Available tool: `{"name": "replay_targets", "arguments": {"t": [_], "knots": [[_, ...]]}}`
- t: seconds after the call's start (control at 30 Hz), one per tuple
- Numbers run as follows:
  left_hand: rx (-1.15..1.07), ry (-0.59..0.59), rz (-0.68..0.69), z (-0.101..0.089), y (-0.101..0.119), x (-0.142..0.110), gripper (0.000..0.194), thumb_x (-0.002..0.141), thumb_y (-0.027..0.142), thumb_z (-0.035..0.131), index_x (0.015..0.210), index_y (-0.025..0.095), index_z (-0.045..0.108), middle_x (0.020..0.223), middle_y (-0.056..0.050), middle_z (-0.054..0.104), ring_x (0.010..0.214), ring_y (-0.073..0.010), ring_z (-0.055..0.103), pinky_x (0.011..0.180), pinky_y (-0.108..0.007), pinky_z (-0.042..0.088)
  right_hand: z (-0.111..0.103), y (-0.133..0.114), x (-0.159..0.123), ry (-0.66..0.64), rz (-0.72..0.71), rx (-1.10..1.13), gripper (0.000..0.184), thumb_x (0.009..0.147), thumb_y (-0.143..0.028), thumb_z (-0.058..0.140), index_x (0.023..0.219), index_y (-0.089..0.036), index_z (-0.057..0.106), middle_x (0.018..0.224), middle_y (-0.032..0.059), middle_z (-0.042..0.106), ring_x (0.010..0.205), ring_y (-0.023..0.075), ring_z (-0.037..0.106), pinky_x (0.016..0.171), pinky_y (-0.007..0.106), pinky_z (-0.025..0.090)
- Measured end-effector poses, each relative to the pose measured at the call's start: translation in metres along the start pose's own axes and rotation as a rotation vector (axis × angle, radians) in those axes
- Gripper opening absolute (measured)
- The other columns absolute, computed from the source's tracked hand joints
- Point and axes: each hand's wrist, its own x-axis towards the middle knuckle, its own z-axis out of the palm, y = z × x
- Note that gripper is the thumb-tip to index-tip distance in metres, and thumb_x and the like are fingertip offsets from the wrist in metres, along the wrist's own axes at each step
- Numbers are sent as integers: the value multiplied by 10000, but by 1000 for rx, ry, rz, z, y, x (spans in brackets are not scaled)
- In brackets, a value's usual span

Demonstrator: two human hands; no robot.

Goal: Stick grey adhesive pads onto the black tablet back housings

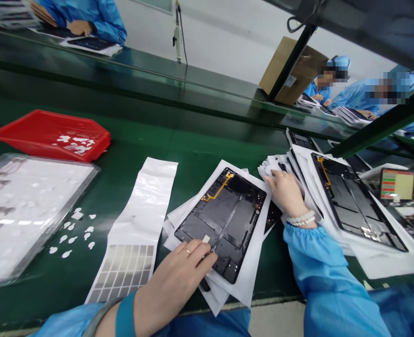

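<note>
At the centre of the frame, a black panel lies on white sheets. The left hand rests on its lower-left edge; I cannot tell whether it grips anything. Right of centre, the right hand touches a stack, its grip unclear. A red tray sits toward the upper left.

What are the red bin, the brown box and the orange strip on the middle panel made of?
Red bin: probably plastic, smooth and glossy; it catches the light.
Brown box: most likely cardboard, dull and paper-brown with straight edges.
Orange strip: maybe thin, smooth plastic film, being flat and ribbon-like; I can't be sure.
</note>
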Motion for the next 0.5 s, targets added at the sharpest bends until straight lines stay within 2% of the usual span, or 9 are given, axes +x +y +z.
{"name": "replay_targets", "arguments": {"t": [0.13, 0.23, 0.3, 0.4, 0.47, 0.5], "knots": [[104, 38, 24, 5, 3, -2, 311, 916, 44, 303, 1027, 139, 578, 956, -82, 626, 876, -203, 574, 808, -336, 458, 9, -13, 5, -6, -44, -11, 298, 899, -303, 448, 734, -164, 654, 793, 127, 669, 825, 242, 572, 709, 333, 411], [153, 93, 34, 11, 5, -4, 287, 915, 60, 313, 1028, 110, 572, 975, -110, 621, 908, -218, 569, 808, -334, 449, 4, -29, -1, 74, -33, -47, 344, 930, -284, 364, 786, -141, 642, 848, 171, 665, 869, 265, 572, 680, 336, 397], [170, 104, 35, 15, 5, -5, 250, 918, 90, 344, 1013, 106, 575, 987, -123, 614, 919, -228, 563, 810, -341, 449, -3, -36, -2, 116, 2, -37, 371, 945, -296, 307, 865, -128, 628, 799, 165, 657, 784, 251, 590, 645, 330, 395], [174, 82, 22, 12, 8, -5, 193, 918, 140, 400, 975, 115, 583, 996, -118, 605, 916, -229, 560, 801, -343, 457, -22, -36, 8, 33, -44, 231, 382, 918, -438, 358, 915, -151, 609, 772, 116, 653, 672, 215, 587, 636, 336, 427], [162, 78, 21, 3, 11, -7, 175, 919, 169, 427, 966, 117, 587, 991, -106, 602, 905, -219, 558, 787, -332, 459, -37, -33, 23, -45, -87, 474, 420, 834, -563, 461, 896, -178, 618, 818, 110, 662, 702, 213, 592, 665, 350, 452], [158, 96, 31, -4, 13, -8, 173, 919, 176, 436, 975, 117, 589, 998, -101, 601, 905, -214, 557, 786, -329, 456, -43, -31, 34, -30, -49, 548, 443, 790, -596, 507, 899, -184, 628, 830, 120, 665, 714, 214, 594, 659, 352, 454]]}}
